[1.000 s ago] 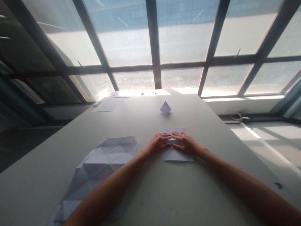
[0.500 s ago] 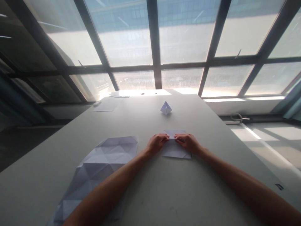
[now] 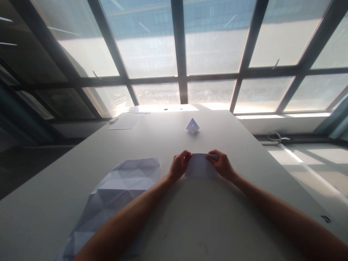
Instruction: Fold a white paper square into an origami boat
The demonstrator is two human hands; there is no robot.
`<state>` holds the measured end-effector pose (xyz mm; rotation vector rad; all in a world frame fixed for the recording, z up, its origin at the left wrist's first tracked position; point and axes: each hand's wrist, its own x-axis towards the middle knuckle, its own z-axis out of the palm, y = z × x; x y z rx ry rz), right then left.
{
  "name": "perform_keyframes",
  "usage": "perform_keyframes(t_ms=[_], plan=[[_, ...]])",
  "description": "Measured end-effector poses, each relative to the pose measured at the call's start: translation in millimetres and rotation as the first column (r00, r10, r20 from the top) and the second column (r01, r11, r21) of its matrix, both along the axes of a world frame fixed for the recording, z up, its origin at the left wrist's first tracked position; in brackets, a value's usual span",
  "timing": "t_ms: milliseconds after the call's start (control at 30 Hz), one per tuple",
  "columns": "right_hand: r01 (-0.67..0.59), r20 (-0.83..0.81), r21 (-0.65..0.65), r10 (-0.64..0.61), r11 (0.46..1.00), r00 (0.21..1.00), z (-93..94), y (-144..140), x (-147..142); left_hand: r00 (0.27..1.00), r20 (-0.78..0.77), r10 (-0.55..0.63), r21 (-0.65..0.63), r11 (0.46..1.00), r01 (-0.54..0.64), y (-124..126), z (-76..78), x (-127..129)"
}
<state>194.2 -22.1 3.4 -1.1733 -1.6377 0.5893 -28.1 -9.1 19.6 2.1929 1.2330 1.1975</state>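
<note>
A folded piece of white paper (image 3: 200,166) is held between my two hands over the table. My left hand (image 3: 179,164) pinches its upper left corner, and my right hand (image 3: 220,163) grips the upper right corner. The paper's far edge is raised and curves slightly, with its face tilted toward me. Beyond it stands a small pointed origami piece (image 3: 193,125) of white paper. Left of my hands lies a large creased sheet of paper (image 3: 119,181), partly covered by my left forearm.
The white table (image 3: 239,217) reaches toward large dark-framed windows. Flat white sheets (image 3: 123,122) lie at its far left. A coiled cable (image 3: 274,136) sits beyond the right edge, and a small dark mark (image 3: 325,219) shows near that edge.
The paper lay flat with both hands close together at its middle. Now my hands are farther apart at its upper corners, and its far edge is lifted.
</note>
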Motion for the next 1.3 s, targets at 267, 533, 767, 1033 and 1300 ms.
perform_keyframes(t_ms=[267, 533, 767, 1033, 1300], plan=[[0.069, -0.082, -0.040, -0.072, 0.997, 0.994, -0.9, 2, -2, 0.997, 0.065, -0.038, -0.059, 0.997, 0.042, 0, -3.6, 2], [0.185, 0.066, -0.031, -0.183, 0.982, 0.981, -11.5, 11, 6, 0.983, -0.174, 0.054, 0.086, 0.996, -0.039, 8, -12.6, 3], [0.189, 0.208, -0.020, -0.180, 0.982, 0.961, -13.3, 10, 2, 0.818, -0.536, -0.209, -0.025, 0.972, 0.232, 2, -17.9, 7], [0.157, 0.663, 0.193, -0.247, 0.969, 0.707, -2.4, -11, -12, 0.652, -0.717, -0.245, -0.099, 0.963, 0.252, 0, -19.6, 5], [-0.076, 0.770, -0.107, 0.131, 0.991, 0.624, -9.9, -18, -27, 0.661, -0.708, -0.250, -0.138, 0.966, 0.218, -3, -14.9, 8]])
